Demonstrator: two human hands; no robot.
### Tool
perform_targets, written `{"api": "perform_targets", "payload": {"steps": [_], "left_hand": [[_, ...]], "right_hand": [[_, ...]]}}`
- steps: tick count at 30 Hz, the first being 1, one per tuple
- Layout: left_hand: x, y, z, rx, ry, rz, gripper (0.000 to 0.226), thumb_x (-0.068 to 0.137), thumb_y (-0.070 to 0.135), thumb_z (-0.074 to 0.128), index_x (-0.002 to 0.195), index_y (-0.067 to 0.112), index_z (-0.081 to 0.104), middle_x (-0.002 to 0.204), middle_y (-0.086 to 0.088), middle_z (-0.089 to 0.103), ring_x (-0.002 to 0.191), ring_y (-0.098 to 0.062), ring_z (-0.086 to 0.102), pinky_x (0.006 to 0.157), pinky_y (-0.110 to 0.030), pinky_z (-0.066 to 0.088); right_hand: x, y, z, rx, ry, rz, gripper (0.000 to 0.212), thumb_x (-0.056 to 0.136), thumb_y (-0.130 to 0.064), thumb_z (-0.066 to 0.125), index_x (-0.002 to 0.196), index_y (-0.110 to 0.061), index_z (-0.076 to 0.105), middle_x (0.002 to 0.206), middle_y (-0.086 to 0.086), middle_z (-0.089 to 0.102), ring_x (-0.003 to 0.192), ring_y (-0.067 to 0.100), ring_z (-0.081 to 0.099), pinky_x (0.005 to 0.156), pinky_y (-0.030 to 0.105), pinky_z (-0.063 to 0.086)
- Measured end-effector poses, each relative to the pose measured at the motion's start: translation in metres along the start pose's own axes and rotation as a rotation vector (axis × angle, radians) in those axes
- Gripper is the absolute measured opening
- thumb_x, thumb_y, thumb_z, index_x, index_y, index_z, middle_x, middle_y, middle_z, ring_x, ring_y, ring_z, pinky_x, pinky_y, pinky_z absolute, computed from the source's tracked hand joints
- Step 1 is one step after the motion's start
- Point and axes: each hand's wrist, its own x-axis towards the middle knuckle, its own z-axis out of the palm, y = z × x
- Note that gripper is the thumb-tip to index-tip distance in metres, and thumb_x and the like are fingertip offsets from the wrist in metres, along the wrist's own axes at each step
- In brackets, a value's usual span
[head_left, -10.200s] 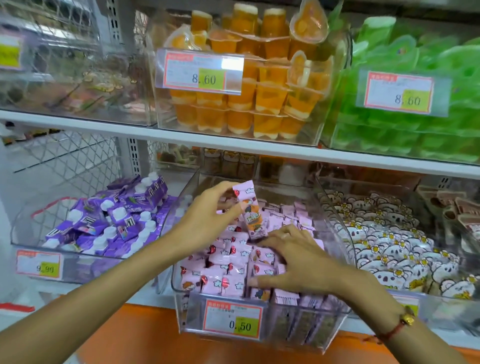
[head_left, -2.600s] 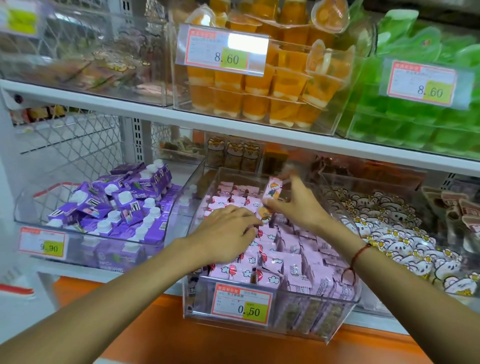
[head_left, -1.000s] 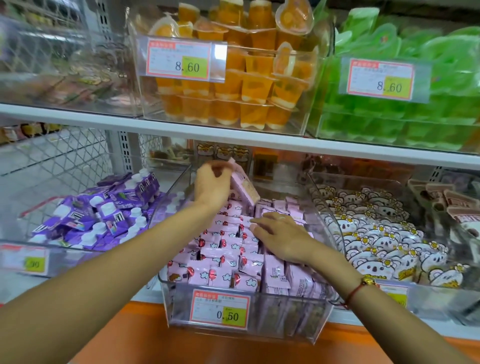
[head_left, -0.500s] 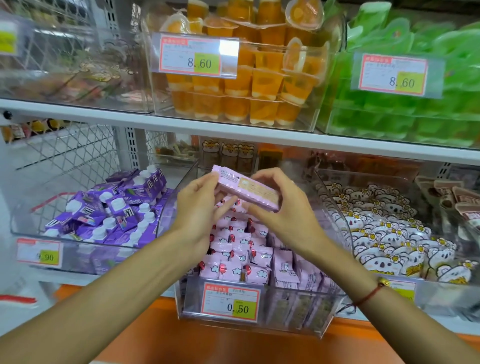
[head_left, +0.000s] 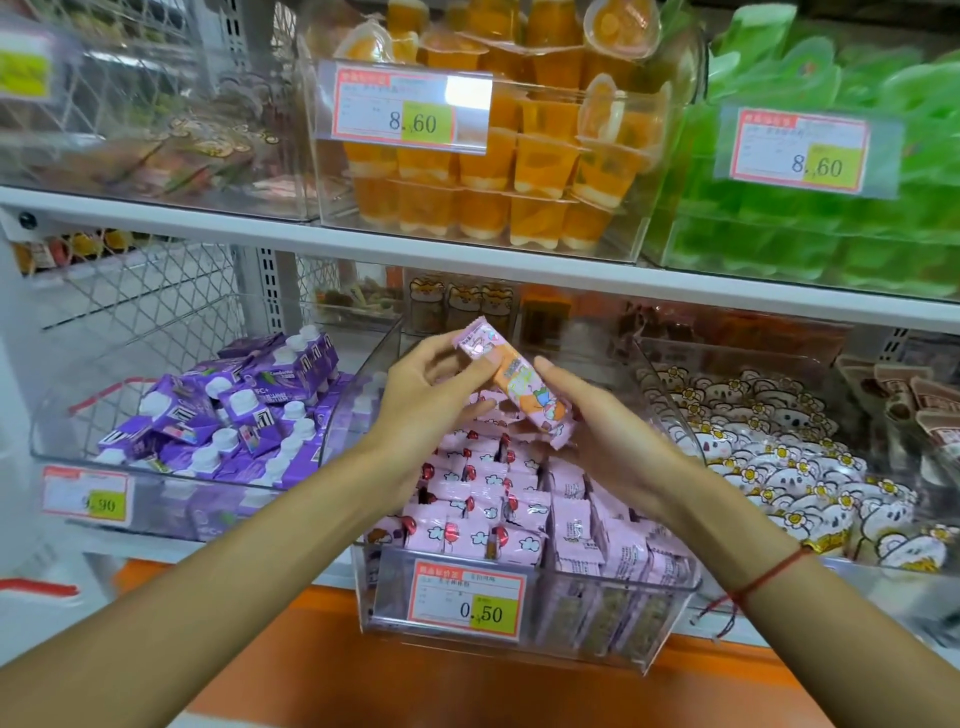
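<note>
One head-worn wide-angle camera faces the shelf (head_left: 218, 221) head-on, tilted slightly down, close up within reach; left hand (head_left: 431, 400) and right hand (head_left: 597, 431) sit mid-frame, above the shelf's front edge.

On the lower shelf (head_left: 363, 675), the packet bin (head_left: 571, 623) stands at the front edge, carton bin (head_left: 171, 512) left, snack bin (head_left: 852, 569) right; one packet (head_left: 514, 384) is above it.

On the lower shelf (head_left: 234, 556) stand three clear bins: the pink-packet bin (head_left: 571, 623) beneath the left grip (head_left: 426, 400) and right grip (head_left: 597, 431), the purple-carton bin (head_left: 171, 514) left of them, the bear-packet bin (head_left: 670, 379) right.
</note>
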Motion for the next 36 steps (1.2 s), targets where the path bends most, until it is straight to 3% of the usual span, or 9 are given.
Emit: {"api": "perform_targets", "payload": {"steps": [6,9,13,16,19,25,30,33,36], "left_hand": [[0.005,-0.006,0.002,-0.001,0.064,0.034,0.035,0.087,0.024,0.065,0.120,0.017,0.056,0.115,0.001,0.066,0.098,-0.009,0.067,0.070,-0.019,0.056],[0.009,-0.015,-0.005,0.437,0.018,0.178,0.041,0.091,0.021,0.059,0.131,0.020,0.047,0.133,0.003,0.053,0.117,-0.008,0.053,0.095,-0.034,0.050],[0.008,-0.031,-0.021,1.145,-0.213,0.388,0.049,0.095,0.026,0.051,0.142,0.022,0.035,0.148,0.004,0.035,0.135,-0.014,0.033,0.109,-0.033,0.030],[0.008,-0.039,-0.026,1.441,-0.347,0.415,0.049,0.100,0.035,0.035,0.146,0.020,0.031,0.156,0.003,0.022,0.141,-0.013,0.020,0.111,-0.026,0.016],[0.008,-0.038,-0.025,1.505,-0.378,0.379,0.047,0.101,0.037,0.028,0.145,0.020,0.034,0.154,0.000,0.029,0.139,-0.016,0.026,0.112,-0.030,0.020],[0.013,-0.037,-0.024,1.448,-0.336,0.316,0.044,0.098,0.039,0.039,0.137,0.021,0.042,0.143,0.002,0.044,0.128,-0.020,0.039,0.098,-0.032,0.034],[0.045,-0.032,-0.019,1.413,-0.334,0.344,0.043,0.096,0.024,0.042,0.139,0.021,0.040,0.146,0.001,0.039,0.131,-0.020,0.036,0.101,-0.034,0.033],[0.075,-0.029,-0.012,1.458,-0.406,0.261,0.047,0.096,0.017,0.041,0.142,0.022,0.038,0.148,-0.004,0.039,0.132,-0.025,0.037,0.105,-0.043,0.036],[0.091,-0.032,-0.008,1.528,-0.511,0.210,0.041,0.098,0.023,0.038,0.139,0.023,0.043,0.141,-0.008,0.047,0.125,-0.028,0.045,0.101,-0.044,0.040]], "right_hand": [[0.002,-0.002,-0.001,0.296,0.244,-0.202,0.031,0.082,-0.012,0.069,0.112,-0.010,0.060,0.092,0.006,0.073,0.073,0.008,0.069,0.061,0.014,0.053],[0.011,0.006,-0.007,0.277,0.463,-0.209,0.028,0.085,-0.013,0.067,0.111,-0.006,0.059,0.095,0.008,0.073,0.072,0.009,0.069,0.063,0.015,0.054],[0.027,0.010,-0.025,-0.264,0.695,-0.247,0.029,0.083,-0.021,0.071,0.104,-0.007,0.056,0.099,0.015,0.068,0.090,0.030,0.066,0.082,0.044,0.053],[0.035,0.004,-0.033,-0.719,0.620,-0.339,0.031,0.081,-0.023,0.073,0.105,-0.007,0.060,0.081,0.005,0.066,0.066,0.014,0.059,0.059,0.024,0.043],[0.046,0.000,-0.036,-0.916,0.444,-0.307,0.034,0.082,-0.020,0.072,0.112,-0.008,0.059,0.080,-0.002,0.058,0.049,0.005,0.051,0.043,0.012,0.035],[0.066,0.018,-0.021,-0.966,0.244,-0.270,0.041,0.086,-0.013,0.067,0.121,-0.015,0.045,0.106,-0.002,0.056,0.085,0.019,0.061,0.071,0.022,0.047],[0.070,0.033,-0.016,-1.015,0.229,-0.237,0.014,0.091,-0.008,0.056,0.099,-0.006,0.068,0.102,0.008,0.067,0.096,0.025,0.063,0.090,0.037,0.050],[0.066,0.035,-0.014,-1.142,0.132,-0.203,0.026,0.095,-0.007,0.044,0.101,0.000,0.068,0.111,0.014,0.066,0.102,0.029,0.060,0.089,0.030,0.046],[0.060,0.035,-0.013,-1.174,0.047,-0.180,0.031,0.097,-0.015,0.040,0.079,0.002,0.058,0.090,0.020,0.062,0.089,0.035,0.057,0.079,0.039,0.046]]}}
